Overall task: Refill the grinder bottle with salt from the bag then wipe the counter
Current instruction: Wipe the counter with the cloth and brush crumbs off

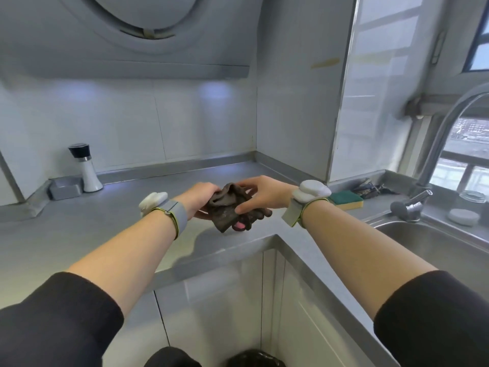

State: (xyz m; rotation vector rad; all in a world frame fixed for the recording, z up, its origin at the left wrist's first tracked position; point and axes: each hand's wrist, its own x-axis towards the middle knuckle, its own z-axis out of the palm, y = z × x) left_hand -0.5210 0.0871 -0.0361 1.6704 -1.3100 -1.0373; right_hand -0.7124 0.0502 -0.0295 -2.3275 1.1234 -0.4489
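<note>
Currently both hands are gripping one crumpled dark-brown cloth (225, 210): left hand (197, 198) curling round its left end, right hand (262, 193) pinching its top and front, just above the stainless steel counter (105, 221) near the inner corner. White flared grinder bottle with black cap (88, 170) is standing upright back left by the wall, just beside a small grey rectangular dish (64, 189); its body is opaque, fill level unreadable. Clear glass jar (472, 198) is sitting behind the steel sink (436, 242), contents too blurred to tell.

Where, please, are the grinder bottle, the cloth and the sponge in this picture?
grinder bottle (90, 174): head view, on its white body.
cloth (221, 214): head view, on its bunched middle.
sponge (345, 197): head view, on its green top.
</note>
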